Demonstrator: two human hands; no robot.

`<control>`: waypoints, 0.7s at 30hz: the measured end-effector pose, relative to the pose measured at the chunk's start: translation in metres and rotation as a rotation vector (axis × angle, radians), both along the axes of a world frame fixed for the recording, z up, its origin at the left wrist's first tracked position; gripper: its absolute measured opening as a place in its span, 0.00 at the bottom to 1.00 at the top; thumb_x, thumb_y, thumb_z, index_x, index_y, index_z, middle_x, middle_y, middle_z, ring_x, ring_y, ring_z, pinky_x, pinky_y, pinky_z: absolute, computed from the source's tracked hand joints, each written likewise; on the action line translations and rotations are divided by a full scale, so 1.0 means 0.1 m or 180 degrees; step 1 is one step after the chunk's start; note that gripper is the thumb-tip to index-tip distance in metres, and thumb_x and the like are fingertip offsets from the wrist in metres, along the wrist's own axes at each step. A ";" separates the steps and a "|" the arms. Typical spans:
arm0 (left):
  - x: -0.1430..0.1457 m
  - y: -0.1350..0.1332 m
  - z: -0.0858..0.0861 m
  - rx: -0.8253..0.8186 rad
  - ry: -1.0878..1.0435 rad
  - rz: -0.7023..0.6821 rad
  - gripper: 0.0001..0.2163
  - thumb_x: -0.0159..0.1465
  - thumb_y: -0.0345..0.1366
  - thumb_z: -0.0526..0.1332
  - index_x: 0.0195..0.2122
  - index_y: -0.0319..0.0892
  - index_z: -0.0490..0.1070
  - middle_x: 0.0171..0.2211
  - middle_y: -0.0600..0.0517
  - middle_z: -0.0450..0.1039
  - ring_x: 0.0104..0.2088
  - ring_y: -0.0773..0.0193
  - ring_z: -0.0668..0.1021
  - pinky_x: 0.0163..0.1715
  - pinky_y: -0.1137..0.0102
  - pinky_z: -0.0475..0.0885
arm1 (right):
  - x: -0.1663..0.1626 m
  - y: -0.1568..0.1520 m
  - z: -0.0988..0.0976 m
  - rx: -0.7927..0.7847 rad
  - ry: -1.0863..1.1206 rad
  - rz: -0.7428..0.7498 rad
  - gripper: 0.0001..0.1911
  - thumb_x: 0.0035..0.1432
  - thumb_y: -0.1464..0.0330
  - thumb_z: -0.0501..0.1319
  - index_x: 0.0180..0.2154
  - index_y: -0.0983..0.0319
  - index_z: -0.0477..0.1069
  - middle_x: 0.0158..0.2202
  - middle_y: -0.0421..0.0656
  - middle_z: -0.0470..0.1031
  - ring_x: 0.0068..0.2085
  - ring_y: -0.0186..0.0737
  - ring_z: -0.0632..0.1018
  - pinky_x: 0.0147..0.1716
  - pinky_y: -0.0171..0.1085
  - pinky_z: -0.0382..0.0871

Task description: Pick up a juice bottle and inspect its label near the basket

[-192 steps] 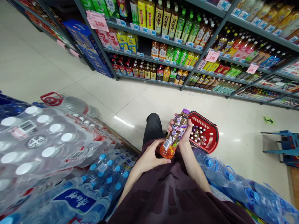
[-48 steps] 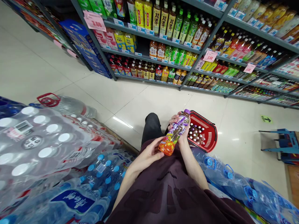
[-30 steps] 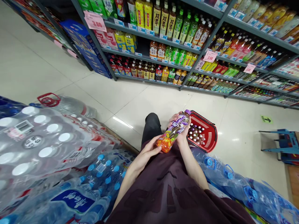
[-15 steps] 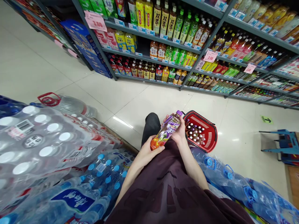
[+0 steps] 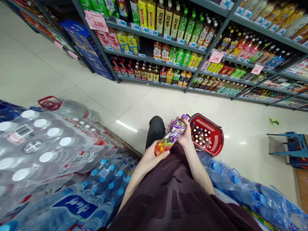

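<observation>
A drink bottle (image 5: pixel 172 134) with a purple cap and a purple, fruit-printed label lies tilted across both my hands, in front of my dark shirt. Around its orange-red base end wraps my left hand (image 5: pixel 154 155). My right hand (image 5: pixel 184 134) grips the upper part near the cap, with some fingertips showing on the far side. Just to the right of that hand, a red shopping basket (image 5: pixel 218 138) holds several small bottles (image 5: pixel 201 136) with white or dark caps. Part of the basket's near side is hidden behind my arm.
Shelves (image 5: pixel 149 57) of bottled drinks span the far side of the tiled floor (image 5: pixel 134 106). Shrink-wrapped water packs (image 5: pixel 48 150) are stacked at left. Large blue water bottles (image 5: pixel 240 186) stand at lower right, and a blue stool (image 5: pixel 288 146) is at far right.
The camera view has shifted very slightly. Both hands keep the bottle in nearly the same place, its label turned a little.
</observation>
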State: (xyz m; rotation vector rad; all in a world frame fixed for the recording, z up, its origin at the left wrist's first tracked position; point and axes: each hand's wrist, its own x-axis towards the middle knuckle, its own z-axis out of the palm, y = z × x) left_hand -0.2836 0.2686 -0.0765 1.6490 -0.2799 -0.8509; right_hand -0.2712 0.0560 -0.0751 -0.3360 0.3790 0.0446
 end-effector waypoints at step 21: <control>-0.04 -0.03 0.12 -0.0635 0.1726 0.0167 0.33 0.63 0.65 0.54 0.33 0.34 0.76 0.25 0.40 0.82 0.11 0.68 0.69 0.12 0.72 0.60 | 0.00 0.02 0.03 0.0111 -0.0126 -0.0094 0.09 0.57 0.61 0.68 0.36 0.58 0.73 0.38 0.37 0.81 0.38 0.41 0.82 0.51 0.53 0.79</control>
